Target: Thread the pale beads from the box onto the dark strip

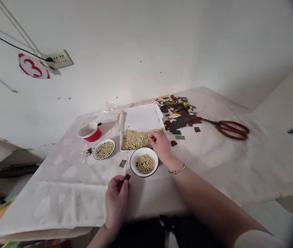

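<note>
Between the thumb and fingers of my left hand (117, 193) is a small dark brown square piece (127, 177), held near the front of the table. My right hand (160, 144) is pinched closed at the right side of a white box (143, 115), just over pale round beans (136, 139) in its near part. Whatever its fingertips hold is too small to make out. Below the box stands a white bowl (133, 159) with a dark rim, partly filled with similar beans and a few dark ones. A second bowl of beans (104, 150) sits to its left.
A red and white paper cup (91, 132) stands at the left. Colored scraps (179, 117) are heaped at the back right, with red-handled scissors (231, 130) beside them. A greenish piece (122, 163) lies between the bowls. Behind the table is a wall with a socket (61, 59).
</note>
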`<state>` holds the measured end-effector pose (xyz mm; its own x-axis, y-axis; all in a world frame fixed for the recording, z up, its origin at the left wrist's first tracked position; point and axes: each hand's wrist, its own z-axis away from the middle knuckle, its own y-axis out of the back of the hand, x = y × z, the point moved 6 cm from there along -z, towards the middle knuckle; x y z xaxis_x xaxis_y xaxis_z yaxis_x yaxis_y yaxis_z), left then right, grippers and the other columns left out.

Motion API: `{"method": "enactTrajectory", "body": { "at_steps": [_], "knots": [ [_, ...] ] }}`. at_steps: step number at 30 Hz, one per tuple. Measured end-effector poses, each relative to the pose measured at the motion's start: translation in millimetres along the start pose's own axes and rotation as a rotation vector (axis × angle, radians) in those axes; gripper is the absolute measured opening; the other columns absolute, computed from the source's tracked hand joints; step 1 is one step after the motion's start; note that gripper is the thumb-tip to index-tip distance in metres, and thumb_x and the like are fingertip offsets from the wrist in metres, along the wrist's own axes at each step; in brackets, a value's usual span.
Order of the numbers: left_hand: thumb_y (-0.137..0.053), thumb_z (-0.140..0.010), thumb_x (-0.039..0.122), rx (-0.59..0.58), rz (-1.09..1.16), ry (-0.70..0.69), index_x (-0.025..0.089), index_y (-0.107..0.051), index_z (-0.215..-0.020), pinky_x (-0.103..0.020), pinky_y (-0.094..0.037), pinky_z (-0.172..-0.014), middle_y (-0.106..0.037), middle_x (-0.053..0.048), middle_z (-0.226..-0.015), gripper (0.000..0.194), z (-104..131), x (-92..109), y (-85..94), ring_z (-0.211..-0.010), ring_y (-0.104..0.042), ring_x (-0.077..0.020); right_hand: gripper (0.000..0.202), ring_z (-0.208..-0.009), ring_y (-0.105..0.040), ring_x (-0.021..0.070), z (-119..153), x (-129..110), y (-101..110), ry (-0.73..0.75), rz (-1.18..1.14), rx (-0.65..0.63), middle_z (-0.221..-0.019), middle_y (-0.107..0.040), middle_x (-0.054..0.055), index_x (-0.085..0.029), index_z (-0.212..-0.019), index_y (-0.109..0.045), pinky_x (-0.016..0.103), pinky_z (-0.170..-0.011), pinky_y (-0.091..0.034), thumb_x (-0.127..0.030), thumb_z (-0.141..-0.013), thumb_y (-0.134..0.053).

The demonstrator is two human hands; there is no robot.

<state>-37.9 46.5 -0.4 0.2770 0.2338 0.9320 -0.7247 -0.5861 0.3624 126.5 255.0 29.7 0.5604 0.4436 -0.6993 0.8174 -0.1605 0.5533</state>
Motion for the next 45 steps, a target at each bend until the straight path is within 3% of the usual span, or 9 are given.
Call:
{"method": "enactTrajectory", "body": {
  "at_steps": [10, 16, 21, 28, 34, 38, 45],
  "knots": [
    [-0.056, -0.080, 0.035, -0.150, 0.106, -0.028, 0.020, -0.053, -0.083, -0.021, -0.039, -0.061, -0.054, 0.004, -0.065, 0.016, -14, 9, -6.8, -0.063, -0.050, -0.0119, 0.010, -0.070, -0.056, 0.0176, 2, 0, 7, -0.021, -0.116, 0.070, -0.077, -0.064, 0.002, -0.021, -0.077, -0.061, 0.030, -0.065, -0.040, -0.023, -0.077, -0.052],
    [-0.057, -0.079, 0.033, -0.170, 0.197, -0.113, 0.018, -0.056, -0.083, -0.021, -0.040, -0.062, -0.055, 0.003, -0.064, 0.015, -32, 50, -16.9, -0.062, -0.051, -0.0111, 0.012, -0.065, -0.056, 0.0161, 0, -2, 17, -0.016, -0.256, 0.105, -0.071, -0.063, 0.001, -0.019, -0.074, -0.060, 0.029, -0.064, -0.043, -0.029, -0.078, -0.054],
    [-0.059, -0.077, 0.031, -0.181, 0.210, -0.154, 0.017, -0.057, -0.078, -0.021, -0.040, -0.061, -0.057, 0.002, -0.068, 0.015, -51, 76, -31.4, -0.062, -0.051, -0.0105, 0.010, -0.072, -0.056, 0.0164, 1, -9, 26, 0.014, -0.337, 0.135, -0.077, -0.060, 0.002, -0.019, -0.073, -0.059, 0.028, -0.064, -0.044, -0.028, -0.077, -0.057],
    [-0.059, -0.077, 0.031, -0.123, -0.060, -0.311, 0.019, -0.062, -0.080, -0.024, -0.042, -0.062, -0.062, -0.001, -0.079, 0.012, -78, 83, -47.8, -0.069, -0.056, -0.0142, 0.005, -0.079, -0.055, 0.0180, 3, -13, 29, 0.040, -0.351, 0.123, -0.078, -0.060, 0.002, -0.021, -0.073, -0.061, 0.032, -0.070, -0.044, -0.023, -0.077, -0.060],
    [-0.057, -0.079, 0.027, -0.124, -0.104, -0.411, 0.021, -0.063, -0.076, -0.026, -0.043, -0.072, -0.061, -0.001, -0.085, 0.009, -82, 92, -55.3, -0.081, -0.058, -0.0159, 0.004, -0.087, -0.054, 0.0180, 14, -38, 35, 0.143, -0.337, 0.109, -0.086, -0.058, 0.002, -0.022, -0.075, -0.063, 0.035, -0.081, -0.043, -0.019, -0.077, -0.063],
    [-0.057, -0.079, 0.027, -0.166, -0.048, -0.399, 0.020, -0.064, -0.076, -0.028, -0.043, -0.076, -0.060, -0.002, -0.088, 0.011, -80, 91, -58.0, -0.086, -0.057, -0.0167, 0.004, -0.087, -0.053, 0.0181, 20, -54, 32, 0.251, -0.305, 0.064, -0.086, -0.057, 0.003, -0.022, -0.075, -0.064, 0.035, -0.079, -0.043, -0.018, -0.076, -0.064],
    [-0.057, -0.079, 0.024, -0.246, 0.054, -0.329, 0.019, -0.063, -0.075, -0.030, -0.043, -0.081, -0.060, -0.003, -0.087, 0.009, -78, 84, -58.5, -0.088, -0.055, -0.0182, 0.007, -0.086, -0.050, 0.0186, 24, -60, 22, 0.329, -0.220, 0.026, -0.085, -0.057, 0.002, -0.023, -0.074, -0.064, 0.037, -0.078, -0.042, -0.019, -0.079, -0.062]
  ]
}}
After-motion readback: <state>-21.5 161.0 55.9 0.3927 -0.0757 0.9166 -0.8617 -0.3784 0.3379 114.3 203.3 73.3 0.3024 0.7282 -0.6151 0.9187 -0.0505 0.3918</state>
